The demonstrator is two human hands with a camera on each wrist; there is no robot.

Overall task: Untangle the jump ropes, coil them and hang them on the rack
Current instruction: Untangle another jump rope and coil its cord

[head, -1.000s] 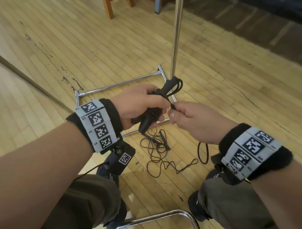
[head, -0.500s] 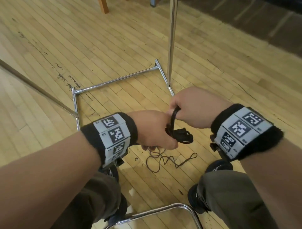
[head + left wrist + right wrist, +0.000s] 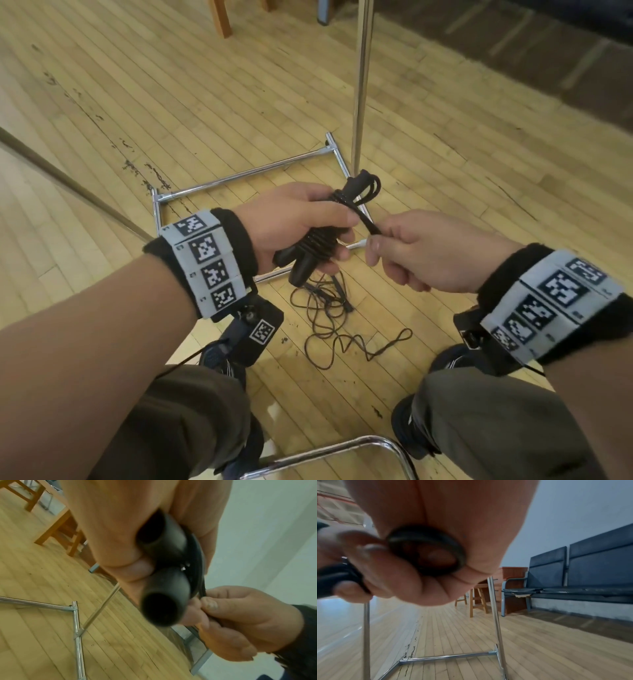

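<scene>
My left hand (image 3: pixel 301 222) grips a black jump rope bundle (image 3: pixel 320 240): two handles side by side with cord wound round them. The hollow handle ends (image 3: pixel 163 607) point at the left wrist camera. Loops of cord (image 3: pixel 366 186) stick out past my left thumb. My right hand (image 3: pixel 407 250) pinches the doubled cord end (image 3: pixel 371 228) just right of the bundle, and a loop of cord (image 3: pixel 426 550) lies curled in its palm. A second, thin black rope (image 3: pixel 329 318) lies tangled on the floor between my feet. The chrome rack's upright pole (image 3: pixel 361 85) rises just beyond my hands.
The rack's chrome base frame (image 3: pixel 239 176) lies on the wooden floor under my hands. A curved chrome bar (image 3: pixel 342 448) is near my knees. Wooden stools (image 3: pixel 477 599) and dark blue bench seats (image 3: pixel 582 574) stand by the far wall.
My right hand carried the cord over the bundle and down behind my left hand, then came back to the right, adding a turn of cord round the handles.
</scene>
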